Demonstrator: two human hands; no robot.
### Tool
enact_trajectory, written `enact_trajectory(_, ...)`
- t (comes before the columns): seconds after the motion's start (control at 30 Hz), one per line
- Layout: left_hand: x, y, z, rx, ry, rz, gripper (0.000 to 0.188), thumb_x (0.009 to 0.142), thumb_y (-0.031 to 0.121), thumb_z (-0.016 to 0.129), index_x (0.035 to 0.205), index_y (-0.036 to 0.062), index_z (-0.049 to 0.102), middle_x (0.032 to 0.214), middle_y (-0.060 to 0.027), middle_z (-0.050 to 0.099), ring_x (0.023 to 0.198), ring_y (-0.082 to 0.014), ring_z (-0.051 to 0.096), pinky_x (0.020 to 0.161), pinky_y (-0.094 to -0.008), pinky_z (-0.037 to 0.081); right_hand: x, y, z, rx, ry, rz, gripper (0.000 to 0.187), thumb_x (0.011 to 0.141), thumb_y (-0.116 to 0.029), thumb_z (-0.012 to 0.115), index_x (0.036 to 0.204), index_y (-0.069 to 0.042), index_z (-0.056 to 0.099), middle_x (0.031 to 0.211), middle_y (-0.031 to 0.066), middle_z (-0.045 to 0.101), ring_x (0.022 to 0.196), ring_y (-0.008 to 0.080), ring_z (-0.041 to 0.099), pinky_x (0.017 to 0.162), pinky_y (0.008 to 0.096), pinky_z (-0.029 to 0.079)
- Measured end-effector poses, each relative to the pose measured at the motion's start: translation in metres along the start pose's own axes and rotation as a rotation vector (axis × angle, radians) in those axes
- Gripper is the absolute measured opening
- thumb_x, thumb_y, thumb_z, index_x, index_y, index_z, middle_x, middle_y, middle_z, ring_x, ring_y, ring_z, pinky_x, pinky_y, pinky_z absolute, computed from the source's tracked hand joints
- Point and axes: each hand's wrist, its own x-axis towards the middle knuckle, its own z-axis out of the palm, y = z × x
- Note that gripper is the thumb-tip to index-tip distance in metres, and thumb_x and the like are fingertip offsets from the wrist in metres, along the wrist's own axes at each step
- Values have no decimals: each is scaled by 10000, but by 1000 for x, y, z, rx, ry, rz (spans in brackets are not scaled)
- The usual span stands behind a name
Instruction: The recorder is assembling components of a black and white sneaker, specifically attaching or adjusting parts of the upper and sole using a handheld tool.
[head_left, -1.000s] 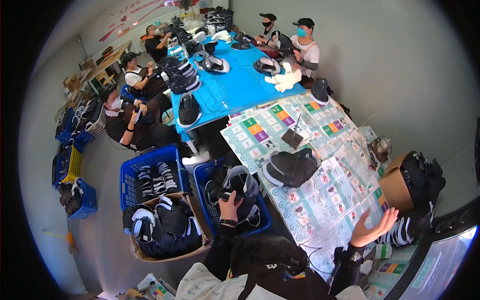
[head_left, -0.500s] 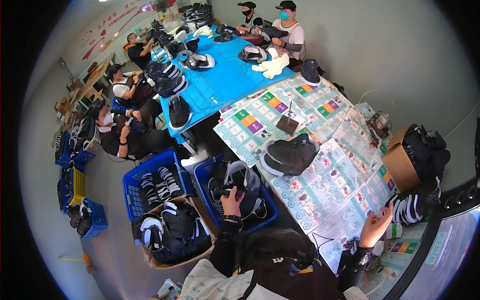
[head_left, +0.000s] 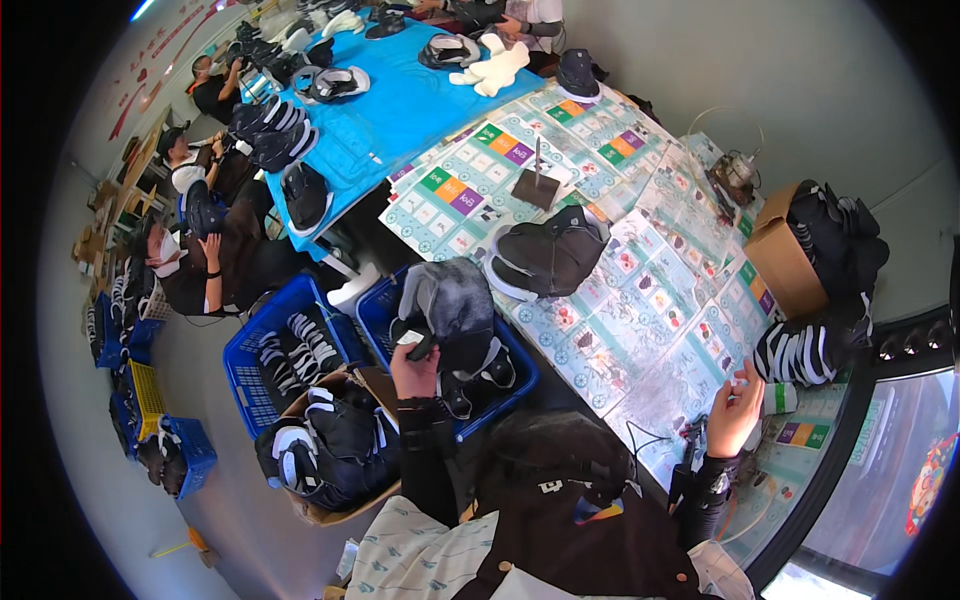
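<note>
My left hand [head_left: 412, 375] is closed on the edge of a black shoe upper [head_left: 462, 305] with fuzzy grey lining, raised over a blue crate [head_left: 520, 395]. A white patch shows beside the fingers. More dark uppers lie in that crate. My right hand [head_left: 735, 412] is over the table's right side, fingers loosely bent and apart, with nothing clearly visible in them. Close by it are a stack of striped, nested shoe uppers [head_left: 800, 352] and a small white-and-green roll [head_left: 780, 398]. Another black upper [head_left: 550, 250] with pale trim sits on the patterned table covering [head_left: 640, 345].
Left of me stand a blue crate [head_left: 235, 365] of striped uppers and a full cardboard box [head_left: 395, 385]. An upright spike on a dark base [head_left: 536, 188] stands on the table. Another box [head_left: 785, 250] holds dark uppers. Co-workers sit along a blue-covered table [head_left: 385, 110].
My left hand has lifted the upper, so its fuzzy grey lining shows more. My right hand's fingers have bent inward near the striped stack. The whole view has shifted.
</note>
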Motion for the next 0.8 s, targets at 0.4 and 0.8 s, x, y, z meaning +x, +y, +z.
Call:
enact_trajectory(0.4, -50, 54, 120, -148, -329, -24, 307, 967, 183, 533, 1141, -53, 623, 1076, -147, 713, 960, -286, 673, 889, -382, 547, 13, -3, 16, 49, -80, -37, 460, 840, 71, 596, 1284, -47, 605, 1030, 85, 621, 677, 180, 552, 552, 302, 463)
enact_trajectory(0.8, -71, 14, 265, 127, -80, 865, 349, 940, -1, 691, 1236, 40, 511, 1164, -92, 619, 1040, -189, 642, 911, -449, 603, 16, 1, 18, 112, -105, -51, 431, 845, 74, 587, 1263, -33, 607, 1035, 97, 623, 679, 175, 573, 543, 298, 469)
